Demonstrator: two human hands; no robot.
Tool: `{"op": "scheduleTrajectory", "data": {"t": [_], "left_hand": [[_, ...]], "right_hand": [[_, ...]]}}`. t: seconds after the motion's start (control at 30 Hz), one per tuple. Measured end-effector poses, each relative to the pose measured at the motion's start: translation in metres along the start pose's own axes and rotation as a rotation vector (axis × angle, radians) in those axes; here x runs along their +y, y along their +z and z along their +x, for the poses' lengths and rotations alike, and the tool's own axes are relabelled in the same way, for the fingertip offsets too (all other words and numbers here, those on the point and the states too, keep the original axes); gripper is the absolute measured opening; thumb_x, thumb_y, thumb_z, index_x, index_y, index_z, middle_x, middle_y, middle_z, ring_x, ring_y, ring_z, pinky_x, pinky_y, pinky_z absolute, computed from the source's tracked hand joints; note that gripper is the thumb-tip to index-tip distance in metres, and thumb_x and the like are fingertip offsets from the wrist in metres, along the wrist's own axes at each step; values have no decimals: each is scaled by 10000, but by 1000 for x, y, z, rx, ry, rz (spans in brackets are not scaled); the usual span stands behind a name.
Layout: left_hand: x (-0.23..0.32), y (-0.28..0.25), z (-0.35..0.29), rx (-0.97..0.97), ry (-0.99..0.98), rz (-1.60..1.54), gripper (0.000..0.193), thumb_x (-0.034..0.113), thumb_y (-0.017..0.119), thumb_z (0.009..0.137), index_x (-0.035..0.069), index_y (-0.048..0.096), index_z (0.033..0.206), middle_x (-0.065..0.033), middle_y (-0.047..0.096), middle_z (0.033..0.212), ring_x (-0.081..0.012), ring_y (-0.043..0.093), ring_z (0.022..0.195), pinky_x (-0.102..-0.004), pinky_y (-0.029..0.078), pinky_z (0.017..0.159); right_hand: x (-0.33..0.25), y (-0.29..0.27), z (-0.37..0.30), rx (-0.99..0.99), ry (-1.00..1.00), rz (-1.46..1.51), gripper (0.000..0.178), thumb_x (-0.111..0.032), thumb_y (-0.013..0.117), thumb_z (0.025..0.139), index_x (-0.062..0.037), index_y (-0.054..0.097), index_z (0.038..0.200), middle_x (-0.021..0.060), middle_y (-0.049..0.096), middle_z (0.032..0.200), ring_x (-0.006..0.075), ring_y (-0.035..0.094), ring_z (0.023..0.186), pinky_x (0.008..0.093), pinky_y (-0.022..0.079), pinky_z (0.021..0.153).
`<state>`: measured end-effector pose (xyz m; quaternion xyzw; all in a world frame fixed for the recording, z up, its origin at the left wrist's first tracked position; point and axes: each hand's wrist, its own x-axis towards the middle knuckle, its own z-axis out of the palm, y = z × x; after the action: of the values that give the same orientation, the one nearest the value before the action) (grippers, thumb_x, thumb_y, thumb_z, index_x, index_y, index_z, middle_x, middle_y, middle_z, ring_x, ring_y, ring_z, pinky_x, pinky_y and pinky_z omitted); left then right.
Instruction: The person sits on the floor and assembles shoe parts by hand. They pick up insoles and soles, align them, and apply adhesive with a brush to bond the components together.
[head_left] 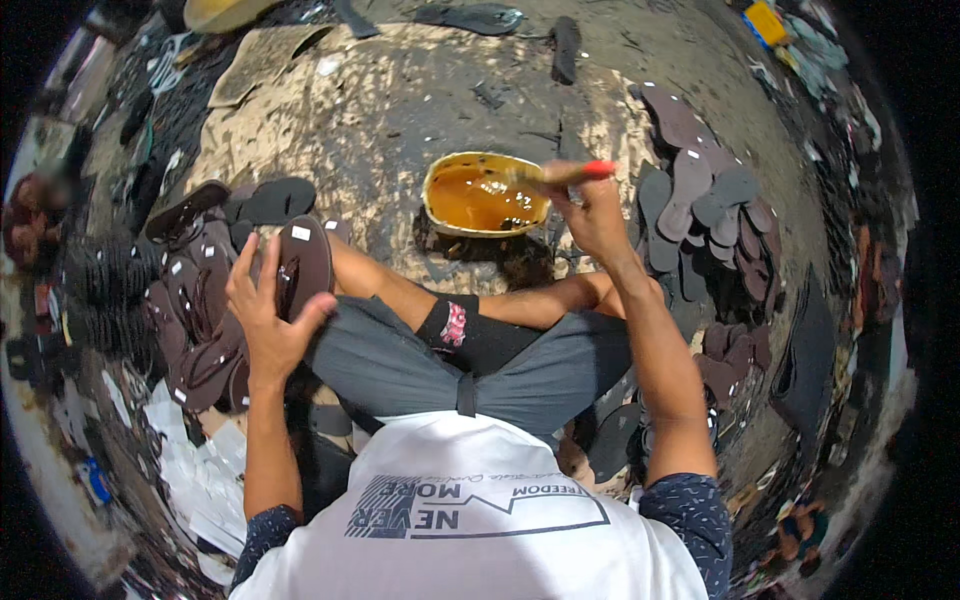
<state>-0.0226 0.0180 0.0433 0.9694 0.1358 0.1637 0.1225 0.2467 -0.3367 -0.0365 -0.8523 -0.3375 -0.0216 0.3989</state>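
Note:
My right hand (592, 215) grips a brush (570, 175) with a red-ended handle. The brush is smeared by motion, and its bristle end is over the right side of an oval tub (433, 207) of amber, glossy liquid that looks like glue. On the left, my left hand (268, 310) has its fingers and thumb spread. Right beside it lies a dark brown flip-flop (310, 262) with a small white sticker, between the index finger and thumb; whether they touch it is hard to tell. More brown flip-flops (205, 285) are heaped just left of that hand.
A stained board (350, 110) lies under the tub. Brown and grey soles (690, 180) spread over the floor at right, with a smaller sole pile (735, 350) nearer me. Black straps (110, 290) are stacked at far left. White sheets (195, 470) lie near my left elbow.

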Motion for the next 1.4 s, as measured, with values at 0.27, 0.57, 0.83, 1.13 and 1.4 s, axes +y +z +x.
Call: {"op": "scheduleTrajectory", "data": {"t": [0.27,0.57,0.83,1.13,1.4], "left_hand": [[-2,-9,24,-126,-587,-1071,626,482,744,907,-26,593,1240,-80,688,1004,-147,678,853,-295,571,758],[107,32,20,-323,-547,-2286,762,701,441,979,58,523,1378,-102,665,1226,-208,695,1031,-367,605,847],[111,35,27,-338,-537,-2411,833,727,390,980,33,509,1425,-154,596,1384,-253,613,1211,-419,489,1060],[98,46,-70,-536,-709,-2099,883,735,383,972,16,424,1482,-228,624,1290,-247,696,982,-370,603,784],[115,55,55,-199,-563,-2469,632,557,439,1037,37,569,1372,-167,681,1252,-309,693,1048,-405,554,958]], "right_hand": [[-104,-60,16,608,509,492,328,-290,750,951,27,706,1019,47,712,928,104,619,830,273,515,753],[-181,59,29,324,-88,441,333,-86,752,915,39,633,1200,153,698,1117,210,684,1000,325,530,875],[-190,63,-11,244,42,916,300,3,811,829,14,667,1091,144,686,1129,271,679,1038,379,528,907],[-158,5,2,414,381,867,364,-232,721,972,38,636,1202,104,712,1097,144,661,980,290,528,868],[-193,55,-31,282,111,475,354,-108,757,918,35,614,1209,119,698,1129,202,675,1013,300,527,895]]}}
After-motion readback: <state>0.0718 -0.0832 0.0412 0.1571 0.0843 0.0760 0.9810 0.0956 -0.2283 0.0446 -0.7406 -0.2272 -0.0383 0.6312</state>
